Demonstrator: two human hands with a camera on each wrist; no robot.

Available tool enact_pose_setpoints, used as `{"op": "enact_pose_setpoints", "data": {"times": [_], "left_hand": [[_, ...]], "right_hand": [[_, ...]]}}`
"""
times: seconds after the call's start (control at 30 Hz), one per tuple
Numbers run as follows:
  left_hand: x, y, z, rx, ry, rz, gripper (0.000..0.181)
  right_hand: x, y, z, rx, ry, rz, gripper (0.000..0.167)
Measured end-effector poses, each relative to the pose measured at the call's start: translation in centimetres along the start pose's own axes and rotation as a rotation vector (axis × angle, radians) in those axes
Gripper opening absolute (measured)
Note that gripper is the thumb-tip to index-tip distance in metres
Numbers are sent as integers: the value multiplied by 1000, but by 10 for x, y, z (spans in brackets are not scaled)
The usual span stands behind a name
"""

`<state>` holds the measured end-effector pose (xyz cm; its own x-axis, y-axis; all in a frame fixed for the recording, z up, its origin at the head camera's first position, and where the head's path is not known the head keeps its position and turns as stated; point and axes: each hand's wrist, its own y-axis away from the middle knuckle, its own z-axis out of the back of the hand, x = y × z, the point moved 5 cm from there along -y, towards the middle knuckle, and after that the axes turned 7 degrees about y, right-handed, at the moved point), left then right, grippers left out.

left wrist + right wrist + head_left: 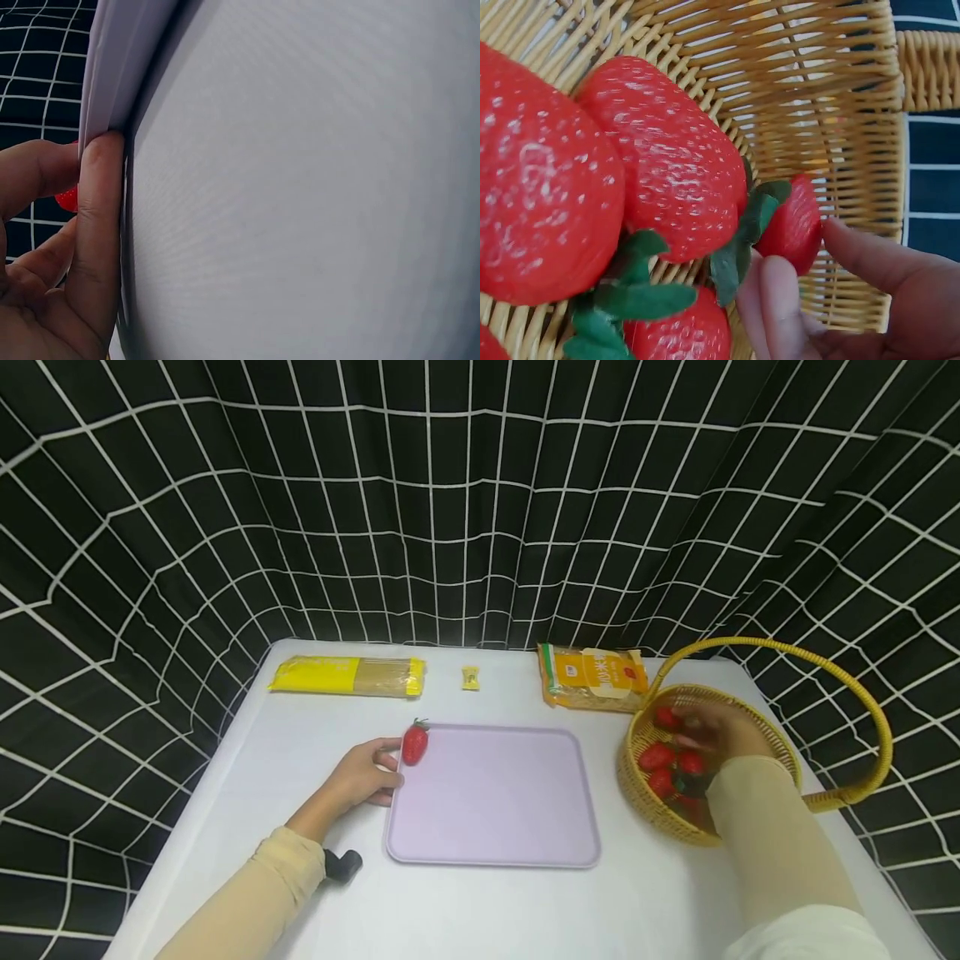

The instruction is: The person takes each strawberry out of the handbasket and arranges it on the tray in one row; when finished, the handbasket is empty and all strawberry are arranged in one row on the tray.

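Observation:
A lilac tray lies on the white table with one strawberry at its far left corner. At the tray's left rim, my left hand holds the edge between its fingers, close beside that strawberry. My right hand, blurred in the head view, reaches into a yellow wicker basket on the right. In the right wrist view, its thumb and fingers pinch a small strawberry near the basket wall. Several more strawberries with green leaves lie around it; my forearm hides part of the basket.
Along the back lie a yellow packet, a small yellow wrapped piece and an orange packet close to the basket. The basket's tall handle arches over its right side. A black gridded curtain surrounds the table.

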<state>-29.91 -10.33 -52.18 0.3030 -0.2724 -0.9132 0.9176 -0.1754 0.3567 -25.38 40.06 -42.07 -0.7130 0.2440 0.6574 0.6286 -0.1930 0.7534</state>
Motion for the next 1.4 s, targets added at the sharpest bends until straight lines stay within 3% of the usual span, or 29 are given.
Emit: {"op": "enact_pose_setpoints", "data": {"times": [0.13,0.23,0.3,0.43,0.67,0.87,1.0,1.17,1.4], "left_hand": [[-3,4,-3,3,-4,-10,75],[-5,6,-4,7,-3,-16,74],[-6,6,-5,7,9,-19,74],[-9,6,-6,5,8,-29,74],[-10,6,-8,-12,-32,-19,75],[-7,4,-10,-10,-36,-22,74],[-3,5,-6,-28,-61,-14,74],[-3,6,-1,-34,-59,-16,74],[-1,2,-6,-38,-60,-14,73]], "right_hand": [[5,-4,5,-29,27,68,20],[20,-27,18,-23,179,86,9],[30,-45,27,-1,257,85,10],[40,-68,37,29,309,78,11],[36,-64,43,16,373,72,8],[46,-64,45,177,516,128,18],[52,-43,40,223,525,186,15],[54,2,28,209,678,300,20],[36,46,-21,310,809,438,28]]}}
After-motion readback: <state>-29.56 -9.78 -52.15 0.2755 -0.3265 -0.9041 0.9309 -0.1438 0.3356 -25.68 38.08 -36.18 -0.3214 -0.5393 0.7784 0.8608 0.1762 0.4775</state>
